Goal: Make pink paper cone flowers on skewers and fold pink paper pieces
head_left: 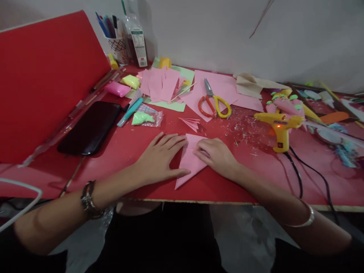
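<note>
A folded pink paper triangle (188, 161) lies on the red table (133, 146) near its front edge. My left hand (160, 157) lies flat on the paper's left side, fingers stretched out and pressing down. My right hand (216, 155) rests on the paper's upper right part, its fingers curled and pressing the fold. A smaller folded pink piece (191, 123) lies just beyond the two hands.
Red-and-yellow scissors (213, 103) lie on pink sheets (222, 91) behind. A yellow glue gun (280, 127) stands at the right with its cord running over the front edge. A black phone (91, 127), a teal pen (130, 112), clay packets and a pen cup (118, 47) are at the left.
</note>
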Motion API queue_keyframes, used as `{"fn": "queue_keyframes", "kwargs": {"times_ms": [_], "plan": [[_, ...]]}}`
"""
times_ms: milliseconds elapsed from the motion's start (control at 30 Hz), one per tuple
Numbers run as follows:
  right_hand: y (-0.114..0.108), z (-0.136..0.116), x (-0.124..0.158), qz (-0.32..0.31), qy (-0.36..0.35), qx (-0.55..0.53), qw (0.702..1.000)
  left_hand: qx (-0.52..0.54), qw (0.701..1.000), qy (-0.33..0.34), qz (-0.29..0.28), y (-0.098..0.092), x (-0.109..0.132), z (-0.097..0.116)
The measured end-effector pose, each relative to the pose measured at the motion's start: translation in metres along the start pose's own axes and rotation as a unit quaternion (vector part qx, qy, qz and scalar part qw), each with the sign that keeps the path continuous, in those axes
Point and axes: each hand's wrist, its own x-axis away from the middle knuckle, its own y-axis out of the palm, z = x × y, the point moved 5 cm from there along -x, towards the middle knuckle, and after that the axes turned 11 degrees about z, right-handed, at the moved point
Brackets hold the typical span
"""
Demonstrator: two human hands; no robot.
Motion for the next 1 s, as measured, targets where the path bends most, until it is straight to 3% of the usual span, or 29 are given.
{"fn": "queue_keyframes", "kwargs": {"times_ms": [1000], "plan": [[0.0010, 0.0008, -0.0005, 0.015, 0.051, -0.032, 0.998, -0.013, 1.000, 0.010, -0.012, 0.0015, 0.0016, 0.0004]]}}
